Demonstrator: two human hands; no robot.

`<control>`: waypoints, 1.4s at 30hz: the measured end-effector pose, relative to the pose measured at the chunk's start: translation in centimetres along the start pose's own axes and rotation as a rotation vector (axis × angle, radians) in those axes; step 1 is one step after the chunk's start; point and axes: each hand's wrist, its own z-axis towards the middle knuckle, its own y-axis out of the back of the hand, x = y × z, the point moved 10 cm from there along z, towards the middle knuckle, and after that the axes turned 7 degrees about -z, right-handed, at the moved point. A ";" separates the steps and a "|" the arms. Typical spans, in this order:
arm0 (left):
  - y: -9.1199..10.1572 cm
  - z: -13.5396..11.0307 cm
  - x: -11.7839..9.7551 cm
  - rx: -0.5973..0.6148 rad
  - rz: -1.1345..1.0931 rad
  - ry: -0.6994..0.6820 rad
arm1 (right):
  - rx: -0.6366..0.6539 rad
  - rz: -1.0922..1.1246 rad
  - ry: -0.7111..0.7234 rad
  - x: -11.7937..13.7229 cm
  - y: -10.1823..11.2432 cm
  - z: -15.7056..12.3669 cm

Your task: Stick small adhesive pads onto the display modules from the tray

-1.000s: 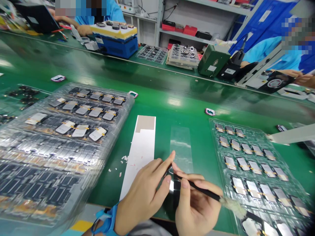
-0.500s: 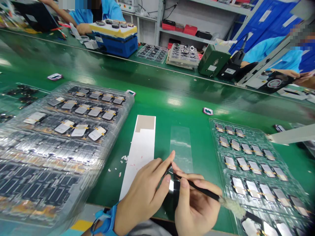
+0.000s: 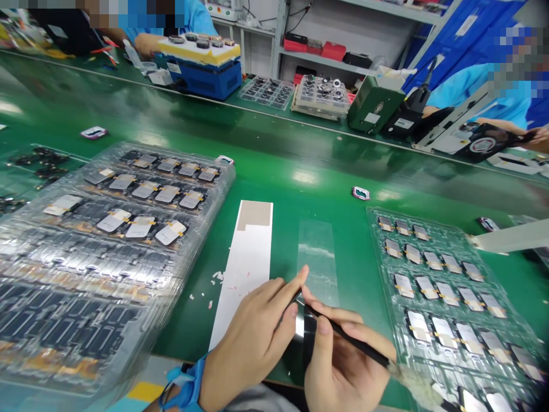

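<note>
Left hand: my left hand (image 3: 251, 337) is narrow, thumb and forefinger pinching the dark glossy panel (image 3: 300, 337) by its edge; blue wristband (image 3: 184, 382) on the wrist.
Right hand: my right hand (image 3: 343, 366) is closed around the black-handled brush (image 3: 351, 340), with its forefinger against the panel.
Part location: the panel sits between my hands, above the green bench (image 3: 278, 171), just right of the white backing strip (image 3: 244, 286). Its full outline is hidden by my fingers.
Risk, grip: a thin, glossy part held this lightly could slip and drop if my pinch loosens.
Risk, brush: the pale bristle tip (image 3: 414, 386) lies over the right tray's edge; a careless swing could knock the parts there.
Risk, debris: pale flecks (image 3: 218, 276) on the strip could stick to the panel if it is lowered there.
Left container: stacked clear blister trays (image 3: 214, 183) hold rows of dark modules with white labels and yellow tape.
Right container: a clear blister tray (image 3: 377, 229) holds rows of silver-faced parts with yellow tape.
</note>
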 end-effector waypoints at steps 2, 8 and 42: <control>0.0 0.1 0.0 0.007 -0.005 0.003 | 0.002 0.010 0.004 0.0 0.0 -0.1; -0.2 0.2 0.0 0.023 -0.036 0.001 | 0.023 0.004 0.010 0.0 -0.1 -0.1; -0.1 0.2 0.5 -0.002 -0.030 -0.005 | 0.007 0.054 0.078 0.4 0.1 -0.3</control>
